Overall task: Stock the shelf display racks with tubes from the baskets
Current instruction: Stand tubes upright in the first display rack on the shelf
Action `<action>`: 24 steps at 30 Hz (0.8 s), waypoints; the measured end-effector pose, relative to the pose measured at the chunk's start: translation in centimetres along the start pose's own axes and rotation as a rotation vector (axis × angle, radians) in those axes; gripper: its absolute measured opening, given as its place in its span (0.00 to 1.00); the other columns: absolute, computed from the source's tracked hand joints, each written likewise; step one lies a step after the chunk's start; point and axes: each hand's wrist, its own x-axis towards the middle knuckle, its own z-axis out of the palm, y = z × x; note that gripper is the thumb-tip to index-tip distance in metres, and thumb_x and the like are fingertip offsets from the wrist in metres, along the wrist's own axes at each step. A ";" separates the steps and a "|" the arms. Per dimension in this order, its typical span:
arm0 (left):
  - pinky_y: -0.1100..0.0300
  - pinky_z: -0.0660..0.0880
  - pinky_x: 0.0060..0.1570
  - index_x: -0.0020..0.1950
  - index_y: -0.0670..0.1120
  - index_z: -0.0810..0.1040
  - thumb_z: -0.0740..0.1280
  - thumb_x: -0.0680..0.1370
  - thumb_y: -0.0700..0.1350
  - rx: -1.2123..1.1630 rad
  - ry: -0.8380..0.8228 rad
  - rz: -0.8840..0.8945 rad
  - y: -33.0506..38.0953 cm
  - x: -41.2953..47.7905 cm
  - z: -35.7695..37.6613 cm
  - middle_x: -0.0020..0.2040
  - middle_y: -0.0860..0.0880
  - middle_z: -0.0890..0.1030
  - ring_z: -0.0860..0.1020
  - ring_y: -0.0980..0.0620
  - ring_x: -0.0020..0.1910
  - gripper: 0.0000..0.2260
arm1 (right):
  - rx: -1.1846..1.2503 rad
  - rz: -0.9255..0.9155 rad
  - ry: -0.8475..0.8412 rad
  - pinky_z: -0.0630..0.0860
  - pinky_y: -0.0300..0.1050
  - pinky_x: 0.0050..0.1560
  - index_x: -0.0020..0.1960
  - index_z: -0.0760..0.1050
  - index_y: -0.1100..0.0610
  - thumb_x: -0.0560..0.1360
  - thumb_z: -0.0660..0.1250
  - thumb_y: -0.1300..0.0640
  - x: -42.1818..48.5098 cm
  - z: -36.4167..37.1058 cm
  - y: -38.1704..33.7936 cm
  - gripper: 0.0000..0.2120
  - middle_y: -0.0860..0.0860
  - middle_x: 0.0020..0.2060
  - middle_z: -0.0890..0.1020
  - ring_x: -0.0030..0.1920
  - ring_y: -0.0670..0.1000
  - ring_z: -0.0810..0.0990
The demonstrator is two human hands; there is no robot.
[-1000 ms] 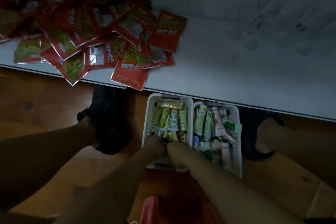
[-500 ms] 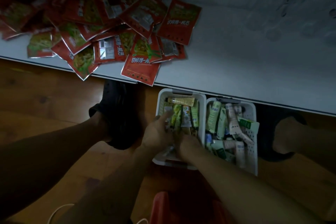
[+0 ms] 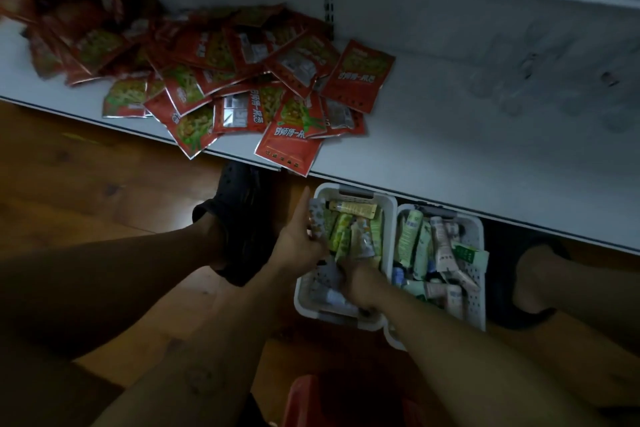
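Dim wooden floor (image 3: 104, 191) runs under a white shelf (image 3: 450, 156), and two white baskets sit side by side on it, their far ends tucked just below the shelf's near edge. Tubes (image 3: 349, 232) stand packed on end in the left basket (image 3: 390, 218), with one yellow tube lying across the far end. More tubes lie jumbled in the right basket (image 3: 479, 236).

The left hand (image 3: 298, 243) grips a pale tube at the basket's far-left corner, lifted clear of the others, probably a pick on its way out. The right hand (image 3: 356, 281) is pushed down among the tubes near the basket's middle. Its fingers are hidden, so I cannot tell whether it holds one.

Dark shoes (image 3: 239, 204) flank the baskets, leaving little side room. Red packets (image 3: 242, 87) heap the shelf's left part, some overhanging the edge close to the left hand's way up. The shelf's right part lies bare, and no display rack can be made out.
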 end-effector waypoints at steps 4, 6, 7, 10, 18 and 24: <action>0.57 0.79 0.45 0.77 0.55 0.53 0.70 0.72 0.37 -0.087 0.059 0.086 2.0 0.0 -1.0 0.52 0.51 0.79 0.78 0.57 0.48 0.40 | 0.542 0.056 0.131 0.65 0.42 0.32 0.48 0.70 0.55 0.77 0.63 0.57 -1.3 -5.2 -2.0 0.02 0.50 0.34 0.72 0.31 0.48 0.70; 0.65 0.78 0.42 0.71 0.50 0.66 0.70 0.69 0.38 -0.137 0.083 0.108 3.7 -0.2 -1.6 0.52 0.50 0.80 0.79 0.54 0.49 0.31 | 0.681 0.030 0.207 0.66 0.40 0.29 0.46 0.75 0.56 0.77 0.65 0.53 -2.2 -7.2 -3.1 0.06 0.50 0.31 0.75 0.26 0.46 0.72; 0.68 0.76 0.39 0.67 0.46 0.70 0.70 0.70 0.37 -0.156 0.099 0.113 4.8 -0.4 -2.0 0.51 0.49 0.80 0.79 0.52 0.48 0.26 | 0.736 0.006 0.253 0.66 0.39 0.28 0.44 0.75 0.56 0.77 0.66 0.52 -2.7 -8.1 -3.6 0.08 0.50 0.30 0.76 0.23 0.44 0.72; 0.71 0.75 0.35 0.60 0.45 0.73 0.68 0.76 0.36 -0.187 0.137 0.168 8.0 -0.8 -3.7 0.46 0.49 0.80 0.79 0.52 0.43 0.14 | 0.914 -0.069 0.330 0.66 0.39 0.26 0.48 0.73 0.57 0.78 0.64 0.56 -4.9 -10.9 -5.4 0.04 0.57 0.33 0.78 0.24 0.47 0.72; 0.49 0.78 0.41 0.53 0.47 0.77 0.70 0.76 0.43 -0.108 0.156 0.491 18.4 -2.7 -9.8 0.42 0.45 0.83 0.81 0.48 0.37 0.07 | 1.109 -0.421 0.459 0.61 0.42 0.24 0.42 0.67 0.61 0.74 0.64 0.62 -13.5 -19.1 -10.6 0.05 0.62 0.33 0.70 0.23 0.52 0.65; 0.41 0.78 0.50 0.54 0.49 0.78 0.69 0.74 0.55 0.059 0.123 0.678 26.5 -4.4 -13.4 0.50 0.45 0.83 0.82 0.44 0.49 0.13 | 0.957 -0.598 0.558 0.77 0.38 0.34 0.48 0.77 0.60 0.79 0.63 0.57 -19.2 -24.5 -13.5 0.07 0.52 0.36 0.82 0.35 0.48 0.80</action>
